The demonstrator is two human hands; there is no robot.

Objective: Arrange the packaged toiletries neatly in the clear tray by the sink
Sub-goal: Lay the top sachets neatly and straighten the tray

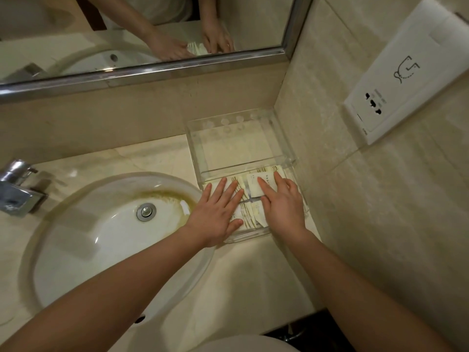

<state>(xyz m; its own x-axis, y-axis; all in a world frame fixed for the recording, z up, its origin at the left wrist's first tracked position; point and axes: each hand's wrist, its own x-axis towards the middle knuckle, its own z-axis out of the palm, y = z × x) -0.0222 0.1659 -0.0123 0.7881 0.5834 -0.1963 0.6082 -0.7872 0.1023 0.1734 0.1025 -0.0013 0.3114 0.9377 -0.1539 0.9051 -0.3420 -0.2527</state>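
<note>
1. Two bare hands, both palm down, rest on the packaged toiletries, which lie in the front compartment of the clear tray.
2. Left hand: fingers spread fairly wide and laid flat, gripping nothing; the fingertips press on the packets at the tray's left side, and the thumb lies on a lower packet near the front wall.
3. Right hand: fingers extended and close together, flat on a white packet bearing printed text; nothing is pinched or lifted.
4. Packaged toiletries: several flat cream and white sachets, some striped, overlapping one another and filling the front compartment; the exact count cannot be told under the hands.
5. Clear tray: stands on the marble counter in the corner, just right of the sink, its far side against the wall.
6. Faucet: chrome, at the sink's left edge.
7. Mirror: above the counter, reflecting both hands on the packets.
8. Wall socket plate: white, on the right-hand wall, well apart from the tray.
</note>
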